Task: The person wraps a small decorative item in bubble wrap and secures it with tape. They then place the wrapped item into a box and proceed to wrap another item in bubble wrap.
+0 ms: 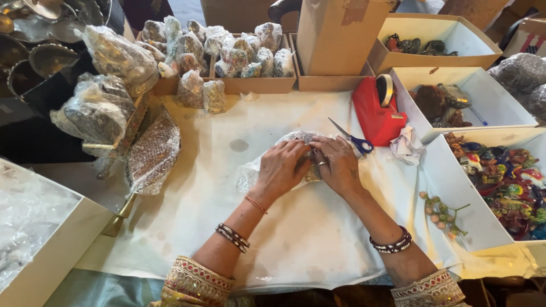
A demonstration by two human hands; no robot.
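Your left hand and right hand lie side by side near the middle of the white-papered table, both pressed down and closed over a small glittery object in clear plastic wrap, likely pinning the film flat so it stays tight around the piece. The bundle's long axis seems to run left to right, parallel to the table's near edge, though your fingers hide most of it and which end leads can't be told. The blue-handled scissors and red tape dispenser sit just beyond your right hand toward the far right corner, within easy reach.
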